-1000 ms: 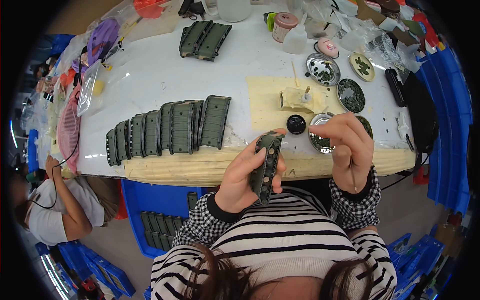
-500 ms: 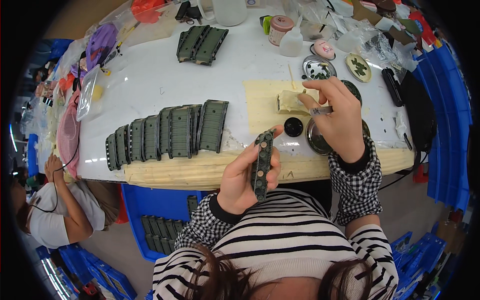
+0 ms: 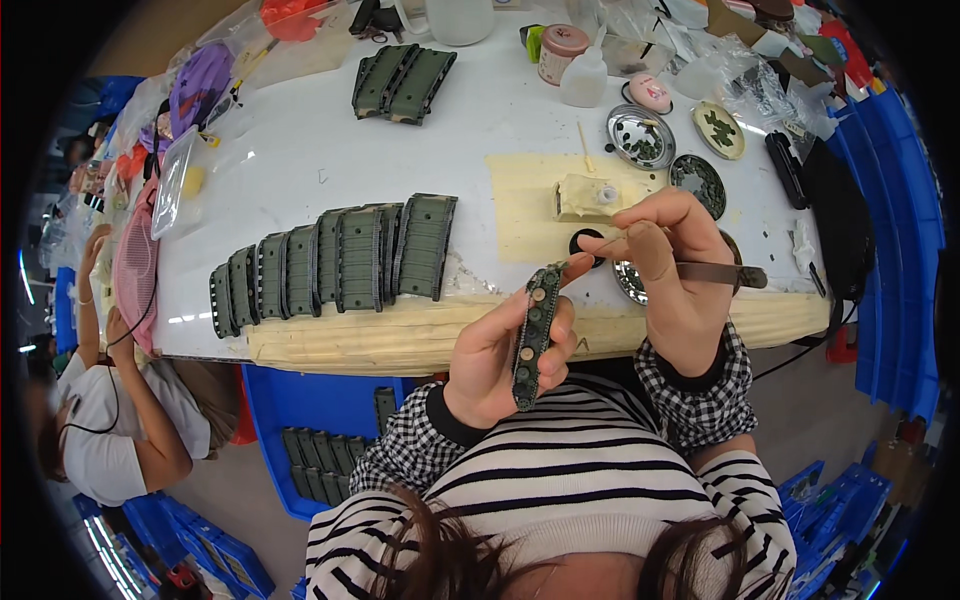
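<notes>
My left hand [image 3: 495, 355] grips a narrow, dark green camouflage-patterned piece [image 3: 532, 340] with round studs along its face, tilted nearly upright above the table's front edge. Closed around slim metal tweezers [image 3: 720, 273], my right hand [image 3: 685, 275] is just to the right of it. The tweezers' broad end sticks out past the palm, and their tips are near the top of the green piece. Whether the tips pinch anything is too small to tell. Beyond the hands, a tape-covered block [image 3: 575, 200] with a small white top sits on a yellowish sheet [image 3: 515, 195], beside a black round lid [image 3: 583, 246].
Metal dishes [image 3: 640, 138] of small green pieces stand at the right, near a cream dish [image 3: 718, 130]. Green camouflage parts [image 3: 340, 260] stand in a row at left; more [image 3: 402, 85] lie farther back. A white squeeze bottle [image 3: 583, 80] and blue bin [image 3: 270, 400] flank the area.
My right hand has come from the tape-covered block down toward the green piece, uncovering the block's white top. My left hand has shifted slightly right. The person at left has raised an arm.
</notes>
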Available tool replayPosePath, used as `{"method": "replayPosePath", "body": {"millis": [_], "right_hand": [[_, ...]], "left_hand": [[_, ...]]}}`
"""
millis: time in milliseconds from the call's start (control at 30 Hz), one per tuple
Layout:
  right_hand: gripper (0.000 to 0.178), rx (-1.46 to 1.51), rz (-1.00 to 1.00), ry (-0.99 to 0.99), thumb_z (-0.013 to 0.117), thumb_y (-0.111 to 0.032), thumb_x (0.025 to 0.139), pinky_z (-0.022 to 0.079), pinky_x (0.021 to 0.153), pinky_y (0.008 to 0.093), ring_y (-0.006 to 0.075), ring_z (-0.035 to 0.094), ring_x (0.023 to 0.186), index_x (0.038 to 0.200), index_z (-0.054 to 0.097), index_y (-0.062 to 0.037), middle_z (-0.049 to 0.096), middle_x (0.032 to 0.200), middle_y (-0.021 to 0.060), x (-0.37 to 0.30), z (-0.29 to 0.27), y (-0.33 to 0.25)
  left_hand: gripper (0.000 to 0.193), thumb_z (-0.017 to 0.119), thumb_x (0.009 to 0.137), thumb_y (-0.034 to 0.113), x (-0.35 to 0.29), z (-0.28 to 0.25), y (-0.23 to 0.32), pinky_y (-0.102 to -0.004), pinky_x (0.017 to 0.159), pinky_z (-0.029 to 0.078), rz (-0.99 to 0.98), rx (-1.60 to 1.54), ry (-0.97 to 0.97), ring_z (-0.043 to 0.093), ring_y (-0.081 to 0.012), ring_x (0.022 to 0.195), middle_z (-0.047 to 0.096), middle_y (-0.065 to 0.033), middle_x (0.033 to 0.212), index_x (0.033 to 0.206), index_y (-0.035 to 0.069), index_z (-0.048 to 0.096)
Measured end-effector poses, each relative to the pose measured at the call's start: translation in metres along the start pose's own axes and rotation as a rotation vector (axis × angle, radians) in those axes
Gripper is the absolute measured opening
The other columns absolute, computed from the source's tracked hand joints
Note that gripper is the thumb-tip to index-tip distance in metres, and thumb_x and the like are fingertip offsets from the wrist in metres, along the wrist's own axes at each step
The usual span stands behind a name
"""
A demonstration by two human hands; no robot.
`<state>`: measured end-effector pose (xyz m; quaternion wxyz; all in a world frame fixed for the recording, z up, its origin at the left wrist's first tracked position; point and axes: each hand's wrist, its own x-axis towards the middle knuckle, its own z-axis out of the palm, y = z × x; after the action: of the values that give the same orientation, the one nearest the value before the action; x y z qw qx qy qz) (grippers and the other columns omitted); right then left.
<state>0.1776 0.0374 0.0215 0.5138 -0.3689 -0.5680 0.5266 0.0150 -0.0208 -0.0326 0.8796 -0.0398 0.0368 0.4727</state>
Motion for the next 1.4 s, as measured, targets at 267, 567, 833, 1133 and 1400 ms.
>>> {"method": "replayPosePath", "body": {"millis": [267, 567, 833, 1133, 1400], "right_hand": [[0.019, 0.018, 0.026, -0.052, 0.059, -0.017, 0.098, 0.053, 0.073, 0.0236, 0.0133, 0.068, 0.084, 0.103, 0.056, 0.0016, 0.067, 0.089, 0.0078, -0.003, -0.002, 0.008], [0.016, 0.044, 0.011, -0.005, 0.058, -0.014, 0.098, 0.053, 0.071, 0.0215, 0.0127, 0.068, 0.082, 0.103, 0.056, 0.0017, 0.065, 0.089, 0.0066, -0.003, -0.001, 0.007], [0.007, -0.601, -0.33, 0.175, 0.065, -0.001, 0.09, 0.045, 0.053, 0.0238, 0.0101, 0.058, 0.063, 0.096, 0.064, 0.0029, 0.058, 0.087, 0.0064, 0.025, -0.02, 0.02], [0.007, -0.56, -0.431, 0.161, 0.066, -0.001, 0.089, 0.043, 0.058, 0.0226, 0.0093, 0.056, 0.069, 0.095, 0.065, 0.0003, 0.057, 0.087, 0.0058, 0.014, -0.019, 0.008], [0.008, -0.157, -0.205, -0.121, 0.06, -0.001, 0.094, 0.047, 0.066, 0.0206, 0.0088, 0.057, 0.075, 0.099, 0.059, 0.0037, 0.056, 0.093, 0.0076, -0.001, -0.005, 0.01]], "left_hand": [[0.056, 0.037, 0.101, 0.02, -0.003, 0.0, -0.002, -0.0253, 0.052, 0.043, 0.001, 0.013, 0.012, 0.048, -0.0139, 0.064, 0.049, -0.0065, 0.086, 0.151, 0.002, 0.018], [0.058, 0.039, 0.103, 0.031, -0.003, -0.006, -0.001, -0.0249, 0.055, 0.047, -0.005, 0.048, -0.032, 0.057, -0.0153, 0.07, 0.057, -0.0072, 0.091, 0.151, 0.004, 0.019], [0.055, 0.029, 0.106, 0.033, -0.007, 0.001, 0.005, -0.039, 0.09, 0.052, 0.184, 0.447, 0.029, 0.063, -0.0242, 0.097, 0.054, -0.0209, 0.123, 0.153, 0.008, 0.016], [0.056, 0.046, 0.102, 0.015, -0.014, 0.007, 0.011, -0.0325, 0.1, 0.043, 0.325, 1.289, 0.139, 0.055, -0.0164, 0.11, 0.051, -0.0126, 0.134, 0.153, 0.004, 0.024], [0.051, 0.062, 0.091, 0.01, -0.009, 0.012, 0.007, -0.0277, 0.089, 0.04, 0.519, 1.653, 0.135, 0.052, -0.0184, 0.097, 0.054, -0.0103, 0.104, 0.139, 0.001, 0.049]]}}
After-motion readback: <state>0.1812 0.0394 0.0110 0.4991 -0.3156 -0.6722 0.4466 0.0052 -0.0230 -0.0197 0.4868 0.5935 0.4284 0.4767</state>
